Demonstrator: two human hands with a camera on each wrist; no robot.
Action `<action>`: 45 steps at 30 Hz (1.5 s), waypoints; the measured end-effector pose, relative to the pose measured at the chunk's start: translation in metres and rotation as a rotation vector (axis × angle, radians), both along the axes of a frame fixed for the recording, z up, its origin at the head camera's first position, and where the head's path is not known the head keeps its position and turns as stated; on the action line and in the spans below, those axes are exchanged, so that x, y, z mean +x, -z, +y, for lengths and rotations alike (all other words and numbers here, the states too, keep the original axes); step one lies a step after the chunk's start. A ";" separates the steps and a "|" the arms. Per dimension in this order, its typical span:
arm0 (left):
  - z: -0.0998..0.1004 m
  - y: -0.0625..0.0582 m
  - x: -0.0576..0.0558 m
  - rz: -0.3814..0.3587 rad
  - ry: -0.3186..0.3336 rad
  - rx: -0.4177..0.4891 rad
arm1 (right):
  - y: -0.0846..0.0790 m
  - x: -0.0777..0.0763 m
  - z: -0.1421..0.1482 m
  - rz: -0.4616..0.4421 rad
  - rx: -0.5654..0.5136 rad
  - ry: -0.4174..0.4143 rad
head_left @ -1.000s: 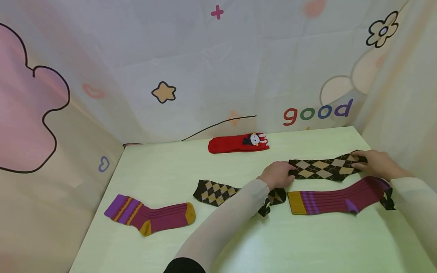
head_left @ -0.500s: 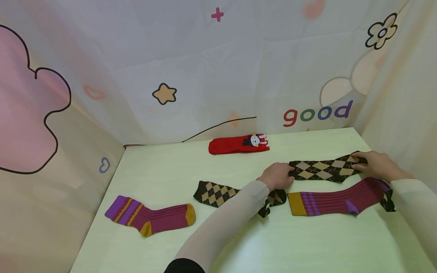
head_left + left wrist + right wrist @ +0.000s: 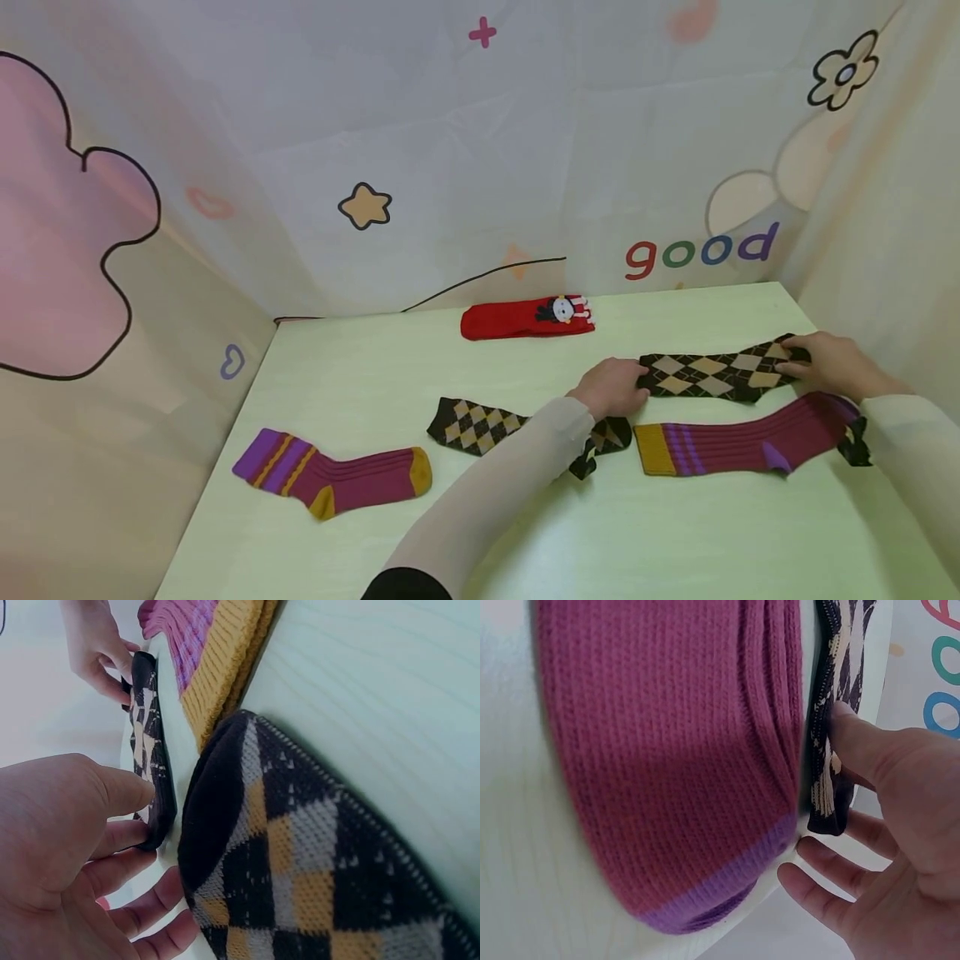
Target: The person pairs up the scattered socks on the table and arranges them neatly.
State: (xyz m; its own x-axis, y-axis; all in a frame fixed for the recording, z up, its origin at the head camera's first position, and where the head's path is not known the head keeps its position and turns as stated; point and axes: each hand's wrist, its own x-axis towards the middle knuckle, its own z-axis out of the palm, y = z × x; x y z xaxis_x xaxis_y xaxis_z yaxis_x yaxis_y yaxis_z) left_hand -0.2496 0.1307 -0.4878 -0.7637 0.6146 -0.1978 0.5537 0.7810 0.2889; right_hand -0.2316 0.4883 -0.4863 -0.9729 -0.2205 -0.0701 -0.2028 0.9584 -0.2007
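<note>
A black, tan and grey argyle sock (image 3: 705, 375) lies stretched flat at the right of the table. My left hand (image 3: 611, 387) pinches its left end between thumb and index finger, while the other fingers spread loosely in the left wrist view. At the opposite end, my right hand (image 3: 840, 362) pinches the sock, thumb on top. Just in front lies a maroon sock (image 3: 727, 447) with a mustard cuff and purple stripes. A second argyle sock (image 3: 476, 425) sits under my left forearm, which hides its middle.
Another maroon sock (image 3: 367, 481), with purple and mustard bands, lies at the left. A red sock (image 3: 498, 321) with a cartoon figure rests near the back edge. A printed curtain (image 3: 450, 150) hangs behind the pale green table (image 3: 600, 533).
Both hands keep their hold on the argyle sock, which stays in place. The whole head view has shifted very slightly.
</note>
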 end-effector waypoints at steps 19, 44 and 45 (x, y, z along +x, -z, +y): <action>-0.001 -0.009 0.007 0.011 0.017 0.051 | -0.011 0.008 -0.001 0.068 -0.027 -0.015; -0.007 -0.010 0.006 0.026 0.011 0.140 | -0.020 0.006 -0.009 0.196 -0.044 -0.027; -0.007 -0.010 0.007 0.034 0.011 0.146 | -0.020 0.006 -0.010 0.197 -0.045 -0.027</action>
State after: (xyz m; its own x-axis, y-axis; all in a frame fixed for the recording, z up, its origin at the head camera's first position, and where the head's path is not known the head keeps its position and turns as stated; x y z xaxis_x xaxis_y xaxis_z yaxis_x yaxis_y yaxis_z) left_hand -0.2430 0.1239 -0.4783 -0.7613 0.6435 -0.0799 0.5735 0.7257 0.3801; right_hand -0.2255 0.4786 -0.4664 -0.9604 -0.2455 0.1315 -0.2680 0.9431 -0.1969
